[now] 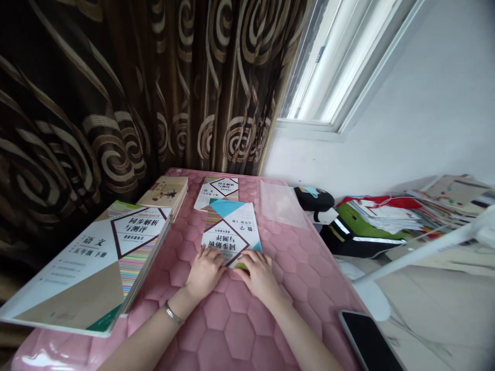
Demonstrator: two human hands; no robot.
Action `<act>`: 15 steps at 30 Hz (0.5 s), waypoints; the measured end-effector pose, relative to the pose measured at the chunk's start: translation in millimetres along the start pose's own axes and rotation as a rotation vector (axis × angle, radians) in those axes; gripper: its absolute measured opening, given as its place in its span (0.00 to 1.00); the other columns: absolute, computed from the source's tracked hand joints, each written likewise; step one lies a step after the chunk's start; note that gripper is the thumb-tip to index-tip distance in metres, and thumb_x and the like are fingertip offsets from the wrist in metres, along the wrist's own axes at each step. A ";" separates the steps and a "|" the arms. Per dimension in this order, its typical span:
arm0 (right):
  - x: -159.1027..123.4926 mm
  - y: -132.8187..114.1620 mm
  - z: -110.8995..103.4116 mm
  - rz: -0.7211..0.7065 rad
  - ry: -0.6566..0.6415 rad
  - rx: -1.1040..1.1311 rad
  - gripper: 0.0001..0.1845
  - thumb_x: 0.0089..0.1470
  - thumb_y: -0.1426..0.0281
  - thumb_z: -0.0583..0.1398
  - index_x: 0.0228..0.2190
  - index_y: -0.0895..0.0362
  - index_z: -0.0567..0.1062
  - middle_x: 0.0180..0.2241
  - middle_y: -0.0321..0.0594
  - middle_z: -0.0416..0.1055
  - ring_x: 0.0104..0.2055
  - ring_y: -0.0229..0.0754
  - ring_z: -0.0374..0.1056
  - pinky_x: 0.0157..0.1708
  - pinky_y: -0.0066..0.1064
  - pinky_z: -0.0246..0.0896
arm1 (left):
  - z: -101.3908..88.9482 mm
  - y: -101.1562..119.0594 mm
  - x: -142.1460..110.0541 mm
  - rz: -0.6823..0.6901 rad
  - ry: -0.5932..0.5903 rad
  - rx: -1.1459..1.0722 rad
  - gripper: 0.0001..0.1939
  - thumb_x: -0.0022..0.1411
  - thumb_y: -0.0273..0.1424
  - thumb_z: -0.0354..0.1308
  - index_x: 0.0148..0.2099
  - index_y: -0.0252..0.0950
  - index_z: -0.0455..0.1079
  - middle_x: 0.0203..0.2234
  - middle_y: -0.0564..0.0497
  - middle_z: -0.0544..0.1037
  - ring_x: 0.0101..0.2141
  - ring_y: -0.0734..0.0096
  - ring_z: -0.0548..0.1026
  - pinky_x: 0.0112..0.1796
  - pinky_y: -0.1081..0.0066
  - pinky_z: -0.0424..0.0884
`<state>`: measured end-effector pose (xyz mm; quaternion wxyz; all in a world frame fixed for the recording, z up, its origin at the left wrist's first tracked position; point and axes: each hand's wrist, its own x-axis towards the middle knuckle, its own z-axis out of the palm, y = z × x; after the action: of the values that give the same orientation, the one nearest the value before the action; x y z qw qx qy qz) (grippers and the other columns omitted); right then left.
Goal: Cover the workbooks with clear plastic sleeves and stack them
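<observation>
A math workbook (232, 221) with a white, blue and brown patterned cover lies in front of me, its printing upside down to my view. My left hand (206, 269), with a silver bangle at the wrist, has its bent fingers on the near left corner. The near right corner is between the thumb and fingers of my right hand (257, 269). Both hands hold the near edge, partly covering it. Just beyond, a similar Chinese workbook (218, 191) lies partly under the math one. A stack of large workbooks (93, 263) is at my left, with tan-covered books (166, 193) behind it.
A pink quilted-pattern cover (232, 322) spreads over the table. A phone (369, 340) lies at the near right edge. A clear sheet (284, 203) is at the far right. Beyond the right edge are a green and black bag (358, 221), piled papers (375, 211) and a white lamp arm (421, 252).
</observation>
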<state>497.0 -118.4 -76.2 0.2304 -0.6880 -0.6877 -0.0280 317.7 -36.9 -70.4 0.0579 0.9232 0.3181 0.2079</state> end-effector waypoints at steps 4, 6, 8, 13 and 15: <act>-9.7 24.2 -13.8 0.068 -0.032 -0.011 0.06 0.56 0.63 0.60 0.35 0.49 0.76 0.48 0.40 0.71 0.49 0.47 0.64 0.47 0.42 0.52 | -15.1 -19.3 -9.7 -0.032 0.023 0.025 0.06 0.58 0.27 0.61 0.39 0.42 0.76 0.44 0.49 0.77 0.51 0.59 0.70 0.58 0.48 0.56; -15.8 39.5 -19.9 0.104 -0.058 -0.024 0.07 0.56 0.63 0.59 0.36 0.48 0.76 0.50 0.39 0.70 0.50 0.48 0.63 0.48 0.44 0.53 | -20.7 -29.9 -15.8 -0.063 0.057 0.036 0.07 0.58 0.27 0.60 0.38 0.44 0.77 0.43 0.51 0.77 0.49 0.60 0.71 0.58 0.46 0.54; -21.5 53.6 -23.2 0.115 -0.085 -0.016 0.08 0.56 0.61 0.59 0.38 0.45 0.77 0.51 0.37 0.69 0.51 0.48 0.62 0.49 0.45 0.53 | -22.8 -40.0 -21.6 -0.096 0.088 0.040 0.09 0.58 0.26 0.61 0.39 0.45 0.77 0.42 0.51 0.78 0.47 0.60 0.72 0.57 0.46 0.57; -28.4 71.4 -21.9 0.096 -0.112 0.051 0.12 0.57 0.59 0.58 0.42 0.40 0.76 0.51 0.35 0.69 0.54 0.48 0.61 0.53 0.47 0.51 | -15.1 -59.5 -29.2 -0.105 0.117 -0.041 0.12 0.57 0.24 0.61 0.42 0.44 0.78 0.41 0.50 0.78 0.44 0.63 0.73 0.48 0.57 0.69; -28.7 72.6 -20.8 0.089 -0.109 0.056 0.12 0.57 0.60 0.57 0.43 0.39 0.77 0.51 0.35 0.70 0.54 0.48 0.62 0.53 0.47 0.52 | -11.6 -63.6 -29.7 -0.094 0.118 -0.070 0.13 0.57 0.24 0.60 0.42 0.44 0.78 0.41 0.50 0.78 0.43 0.64 0.73 0.47 0.59 0.69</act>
<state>570.9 -148.7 -88.1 0.2126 -0.7116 -0.6685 0.0392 255.9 -5.0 -85.4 0.0810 0.8908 0.3567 0.2697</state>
